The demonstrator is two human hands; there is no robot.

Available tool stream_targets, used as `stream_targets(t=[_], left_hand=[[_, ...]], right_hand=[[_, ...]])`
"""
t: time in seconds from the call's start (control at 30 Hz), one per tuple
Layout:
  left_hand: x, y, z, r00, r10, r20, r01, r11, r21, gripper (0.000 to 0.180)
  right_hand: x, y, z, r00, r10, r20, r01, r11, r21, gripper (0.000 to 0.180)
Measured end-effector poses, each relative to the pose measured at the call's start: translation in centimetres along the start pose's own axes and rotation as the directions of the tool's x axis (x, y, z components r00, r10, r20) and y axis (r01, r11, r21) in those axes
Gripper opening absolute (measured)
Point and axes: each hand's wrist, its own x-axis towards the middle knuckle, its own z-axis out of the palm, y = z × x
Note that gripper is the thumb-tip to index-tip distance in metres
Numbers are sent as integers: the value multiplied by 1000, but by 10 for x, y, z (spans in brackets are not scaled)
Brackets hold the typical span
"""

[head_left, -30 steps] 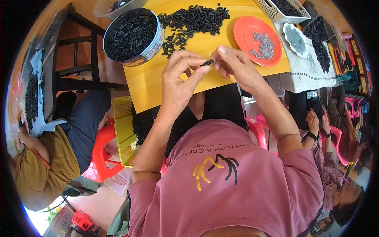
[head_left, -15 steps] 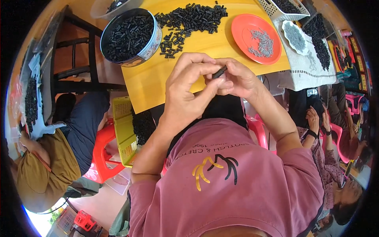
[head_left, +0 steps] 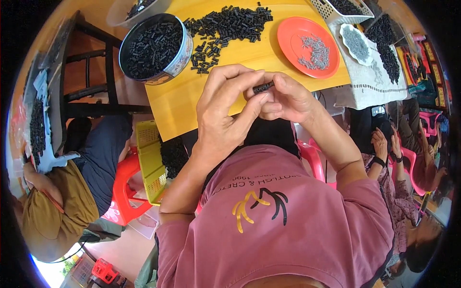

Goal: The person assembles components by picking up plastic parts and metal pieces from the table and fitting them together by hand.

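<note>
A small black cylindrical plastic piece (head_left: 263, 87) with notches along its side is pinched between my two hands, just over the table's near edge. My left hand (head_left: 218, 110) grips one end with thumb and fingertips. At the other end, the thumb and curled fingers of my right hand (head_left: 292, 97) close on it. Whether a small metal part is also in the fingers cannot be seen. Past my hands lies a loose pile of similar black pieces (head_left: 235, 24). Small silvery metal pieces (head_left: 318, 54) lie on a red plate (head_left: 291, 41) to the right.
A round tin (head_left: 188, 55) full of black pieces stands left on the yellow table (head_left: 175, 108). At right, a white scalloped dish (head_left: 369, 61) of metal bits sits on a white cloth (head_left: 360, 91), near a white basket (head_left: 331, 14). A yellow crate (head_left: 146, 144) stands below left; people sit on both sides.
The black piece has been turned in my fingers, so its notched side now shows. Both hands stay almost in place, and the whole view has shifted slightly.
</note>
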Motion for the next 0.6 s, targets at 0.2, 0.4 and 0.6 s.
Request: stream_targets(t=[0.2, 0.4, 0.6], left_hand=[[1, -3, -1, 999, 54, -7, -54, 998, 28, 24], [0, -6, 1, 990, 123, -66, -123, 992, 9, 21], [-1, -2, 3, 976, 151, -156, -162, 985, -60, 19]], right_hand=[[-1, 7, -5, 999, -40, 23, 37, 993, 114, 37], [2, 9, 1, 993, -66, 99, 47, 982, 181, 33], [10, 13, 20, 989, -78, 124, 53, 980, 193, 39]])
